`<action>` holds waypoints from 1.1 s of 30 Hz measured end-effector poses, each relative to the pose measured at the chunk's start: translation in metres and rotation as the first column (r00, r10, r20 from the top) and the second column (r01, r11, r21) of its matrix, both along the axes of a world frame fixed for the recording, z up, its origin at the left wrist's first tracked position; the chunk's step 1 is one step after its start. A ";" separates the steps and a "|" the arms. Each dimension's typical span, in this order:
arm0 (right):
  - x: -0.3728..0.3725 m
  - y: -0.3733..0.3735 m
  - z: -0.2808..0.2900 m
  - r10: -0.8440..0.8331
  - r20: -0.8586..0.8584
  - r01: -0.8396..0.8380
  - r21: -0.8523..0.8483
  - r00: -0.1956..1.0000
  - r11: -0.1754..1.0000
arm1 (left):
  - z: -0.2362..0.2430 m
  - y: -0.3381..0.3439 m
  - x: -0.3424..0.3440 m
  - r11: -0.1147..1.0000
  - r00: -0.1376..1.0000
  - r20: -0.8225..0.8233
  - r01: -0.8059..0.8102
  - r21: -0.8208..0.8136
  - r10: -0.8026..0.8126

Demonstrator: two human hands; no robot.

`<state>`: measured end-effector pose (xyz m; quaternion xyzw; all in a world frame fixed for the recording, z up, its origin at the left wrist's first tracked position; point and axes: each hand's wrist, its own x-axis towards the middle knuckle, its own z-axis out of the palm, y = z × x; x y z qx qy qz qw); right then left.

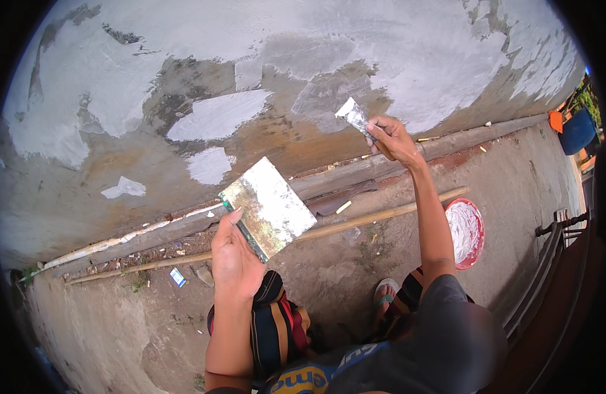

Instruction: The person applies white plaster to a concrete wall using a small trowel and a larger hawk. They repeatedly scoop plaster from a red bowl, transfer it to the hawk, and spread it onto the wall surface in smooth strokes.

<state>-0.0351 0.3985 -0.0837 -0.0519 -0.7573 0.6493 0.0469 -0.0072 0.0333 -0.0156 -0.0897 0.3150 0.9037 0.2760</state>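
Observation:
My left hand [236,259] is closed on the green-edged side of a flat rectangular plastering board [270,207], its face smeared with white and brownish residue. In my right hand [393,141] is a small putty knife [354,117], its blade coated with white putty and pointing up and left. The knife is apart from the board and in front of the wall [329,56]. Grey-white skim patches cover much of that wall, with brown and dark bare areas between them. Whether the blade touches the wall I cannot tell.
A red basin [479,240] of white putty stands on the ground, right of my right forearm. A long wooden pole [375,218] lies along the wall's foot. A blue-white packet [177,277] lies at left. Far right are a blue container [577,131] and a dark metal frame [546,262].

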 end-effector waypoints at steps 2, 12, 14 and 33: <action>0.008 -0.024 0.048 0.114 -0.004 -0.114 0.056 0.993 0.992 | -0.010 0.008 -0.004 0.993 1.000 0.002 0.031 -0.114 -0.031; 0.084 -0.080 0.052 0.325 -0.603 0.192 0.635 0.729 0.748 | -0.013 0.058 0.011 0.972 0.991 0.125 0.069 -0.223 -0.042; 0.093 -0.083 0.038 0.279 -0.642 0.216 0.581 0.714 0.785 | -0.009 0.067 0.023 0.966 0.992 0.105 0.089 -0.241 -0.065; 0.130 -0.064 0.009 0.240 -0.646 0.277 0.592 0.725 0.757 | -0.007 0.096 0.054 0.959 0.999 0.033 0.002 -0.283 0.008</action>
